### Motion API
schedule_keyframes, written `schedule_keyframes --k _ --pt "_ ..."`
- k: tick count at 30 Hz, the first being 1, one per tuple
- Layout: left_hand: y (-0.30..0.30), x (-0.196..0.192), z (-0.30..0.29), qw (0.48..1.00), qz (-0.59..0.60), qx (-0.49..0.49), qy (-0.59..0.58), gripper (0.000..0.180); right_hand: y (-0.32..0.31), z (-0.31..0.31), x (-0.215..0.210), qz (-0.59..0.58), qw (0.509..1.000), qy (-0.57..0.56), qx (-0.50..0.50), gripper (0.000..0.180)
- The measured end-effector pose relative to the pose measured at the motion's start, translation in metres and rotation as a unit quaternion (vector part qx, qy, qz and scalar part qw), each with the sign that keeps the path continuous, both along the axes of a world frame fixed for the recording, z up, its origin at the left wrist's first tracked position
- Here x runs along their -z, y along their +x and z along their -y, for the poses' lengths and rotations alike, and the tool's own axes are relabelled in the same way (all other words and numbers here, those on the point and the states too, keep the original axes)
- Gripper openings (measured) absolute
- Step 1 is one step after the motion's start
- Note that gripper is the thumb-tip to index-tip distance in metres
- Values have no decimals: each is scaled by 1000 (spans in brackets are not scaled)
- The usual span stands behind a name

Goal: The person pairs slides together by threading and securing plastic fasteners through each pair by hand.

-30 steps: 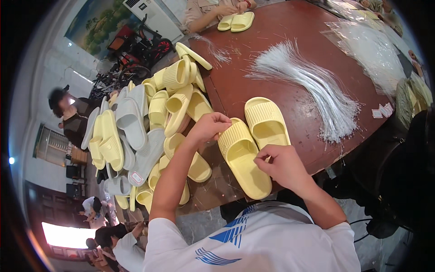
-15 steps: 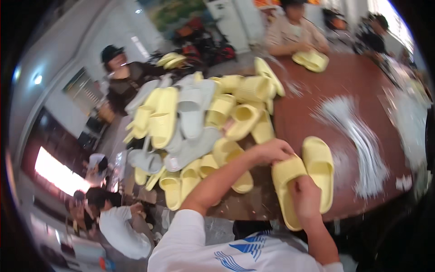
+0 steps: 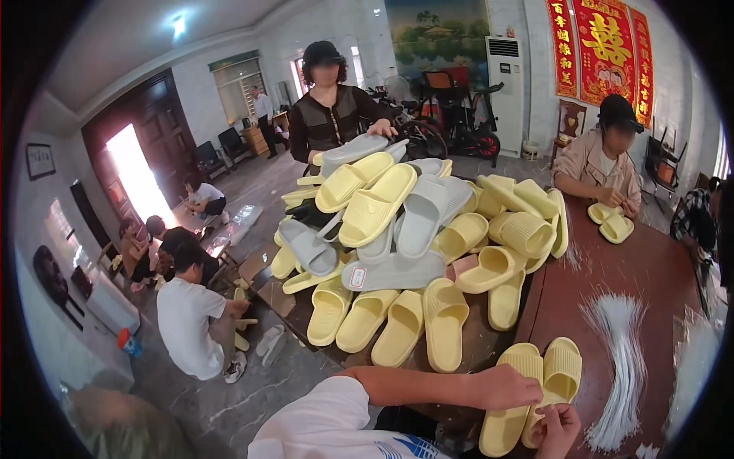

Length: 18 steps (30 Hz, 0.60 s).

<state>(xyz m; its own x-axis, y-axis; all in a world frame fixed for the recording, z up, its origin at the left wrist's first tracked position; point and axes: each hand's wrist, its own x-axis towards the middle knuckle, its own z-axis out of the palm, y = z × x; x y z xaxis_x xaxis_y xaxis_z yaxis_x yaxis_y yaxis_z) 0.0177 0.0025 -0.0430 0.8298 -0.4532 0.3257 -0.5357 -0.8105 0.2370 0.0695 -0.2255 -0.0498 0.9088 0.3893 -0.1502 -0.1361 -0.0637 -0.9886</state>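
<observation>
Two yellow slide slippers lie side by side at the table's near edge: a left one point(image 3: 511, 366) and a right one point(image 3: 563, 369). My left hand point(image 3: 506, 388) reaches across the left slipper, its fingertips pinched together over the gap between the pair. Close by, my right hand point(image 3: 558, 430) is at the right slipper's near part, thumb and fingers pinched. Whatever is between the fingers of either hand is too small to make out. Right of the pair, a bundle of thin white strips point(image 3: 618, 375) is spread on the brown table point(image 3: 569, 302).
A large heap of yellow and grey slippers point(image 3: 394, 289) covers the table's left part. Behind it stands a person in dark clothes point(image 3: 334, 122). Another person in a beige jacket point(image 3: 604, 164) handles yellow slippers point(image 3: 612, 222). Clear plastic bags point(image 3: 699, 375) lie at the right edge.
The view has swung up and left. My right hand has come out of the left slipper's opening to beside the right slipper; my left hand has moved over the gap between them.
</observation>
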Motion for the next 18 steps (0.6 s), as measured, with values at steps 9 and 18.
schedule_keyframes --k 9,18 --pt "-15 -25 0 959 -73 -66 -266 13 2 -13 -14 -124 979 145 -77 13" --pt "-11 -26 7 953 -98 -43 -282 12 11 12 3 -253 893 329 -176 9"
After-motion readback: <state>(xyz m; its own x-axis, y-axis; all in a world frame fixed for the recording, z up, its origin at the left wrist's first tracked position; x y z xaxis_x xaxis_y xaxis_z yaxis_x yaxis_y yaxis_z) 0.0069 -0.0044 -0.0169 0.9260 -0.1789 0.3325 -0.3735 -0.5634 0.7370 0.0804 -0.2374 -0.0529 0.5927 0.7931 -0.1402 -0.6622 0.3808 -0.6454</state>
